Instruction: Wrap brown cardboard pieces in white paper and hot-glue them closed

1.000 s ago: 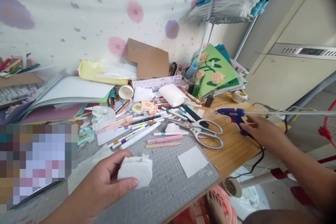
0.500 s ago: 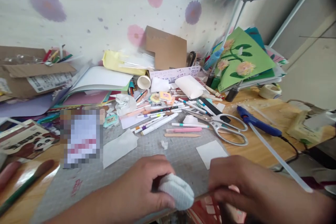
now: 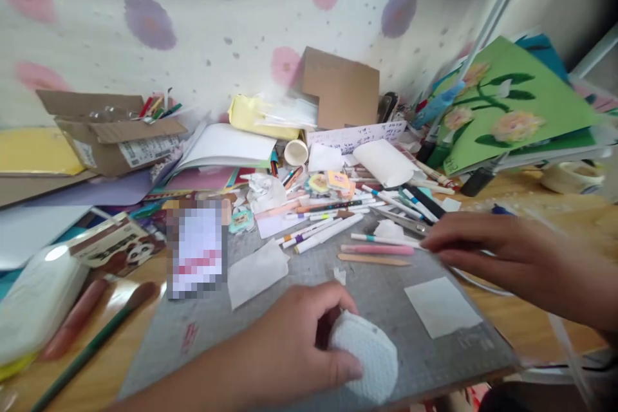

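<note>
The left hand (image 3: 294,347) is clamped on one white textured pad (image 3: 367,360), thumb under it and fingers curled over its top, holding it at the near edge of the grey cutting mat (image 3: 376,309). The right hand (image 3: 512,257) hovers flat over the mat's right edge, fingers stretched out together and empty, their tips just beside the scissors (image 3: 400,222), of which only the blades show.

Two loose white paper pieces lie on the mat: one square (image 3: 441,306) near its right corner, below the right hand, and one larger sheet (image 3: 255,270) near its left edge. Beyond the left hand lie one pink marker (image 3: 376,249) and one wooden stick (image 3: 374,261), side by side, with a heap of pens (image 3: 328,219) behind them, too tangled to count. One paper cup (image 3: 296,152) lies on its side further back. One open cardboard box (image 3: 116,132) stands at the table's far left, and one green card with flowers (image 3: 512,103) leans at the far right. Two brushes (image 3: 91,322) lie at the table's near left corner.
</note>
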Tool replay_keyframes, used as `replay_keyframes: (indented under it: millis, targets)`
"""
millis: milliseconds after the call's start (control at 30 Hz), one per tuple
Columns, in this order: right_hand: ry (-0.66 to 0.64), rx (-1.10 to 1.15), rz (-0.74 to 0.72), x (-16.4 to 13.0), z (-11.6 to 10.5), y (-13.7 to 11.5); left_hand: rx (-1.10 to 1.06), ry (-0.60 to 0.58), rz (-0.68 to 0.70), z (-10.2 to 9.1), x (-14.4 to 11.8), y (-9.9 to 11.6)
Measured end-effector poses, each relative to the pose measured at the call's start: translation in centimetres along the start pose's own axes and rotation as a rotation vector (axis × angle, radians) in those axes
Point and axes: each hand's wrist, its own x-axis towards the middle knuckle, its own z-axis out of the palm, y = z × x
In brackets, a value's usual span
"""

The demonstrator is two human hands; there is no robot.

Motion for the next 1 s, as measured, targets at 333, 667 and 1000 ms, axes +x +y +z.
replay_keyframes:
  millis: [333, 667, 1000]
  targets:
    - [-0.030, -0.225, -0.007, 6.5, 3.0, 1.2, 0.002, 0.049, -0.021, -0.2, 1.0, -0.4]
    - [0.088, 0.170, -0.030, 4.4, 2.2, -0.1, 0.093, 0.191, -0.013, -1.3, 1.7, -1.9]
    - [0.164, 0.046, -0.030, 6.1, 4.8, 0.7, 0.342, 0.291, -0.015, -3.1, 1.3, -0.9]
